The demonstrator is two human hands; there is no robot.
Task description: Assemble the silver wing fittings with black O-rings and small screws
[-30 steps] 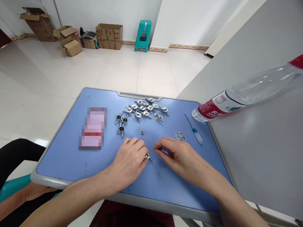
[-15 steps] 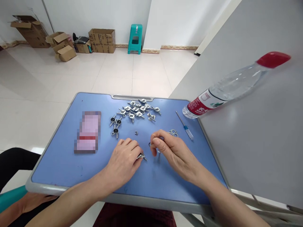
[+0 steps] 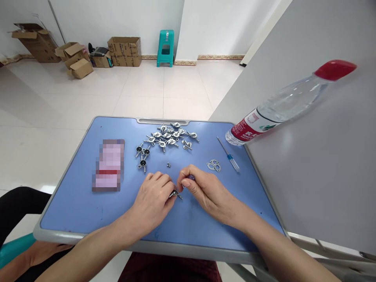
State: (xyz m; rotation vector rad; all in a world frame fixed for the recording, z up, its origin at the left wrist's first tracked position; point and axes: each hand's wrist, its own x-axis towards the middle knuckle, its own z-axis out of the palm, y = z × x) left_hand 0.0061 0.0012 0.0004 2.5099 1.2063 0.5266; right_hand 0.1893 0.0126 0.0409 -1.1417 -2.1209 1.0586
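Note:
My left hand (image 3: 155, 196) is closed over a small metal fitting (image 3: 176, 193), pressing it to the tabletop; only the fitting's right end shows by the thumb. Right beside it, my right hand (image 3: 202, 188) is curled around a screwdriver (image 3: 191, 177) whose dark purple handle end peeks out of the fist. Its tip is hidden near the fitting. Beyond the hands lie a few tiny screws (image 3: 168, 165). Flat metal plates with holes (image 3: 214, 166) rest to the right. Three fittings with black discs (image 3: 143, 163) sit at the left of a pile of silver fittings (image 3: 170, 137).
The blue table (image 3: 79, 172) has a raised grey rim. A clear-handled screwdriver (image 3: 232, 158) lies at the right, near a tall water bottle (image 3: 252, 125). A blurred pinkish rectangle (image 3: 108, 164) is at the left. A person's dark-clothed knee (image 3: 20, 203) shows beyond the left edge.
My right hand has moved left and slightly down, bringing the screwdriver to the fitting and uncovering the flat plates. My left hand has stayed in place.

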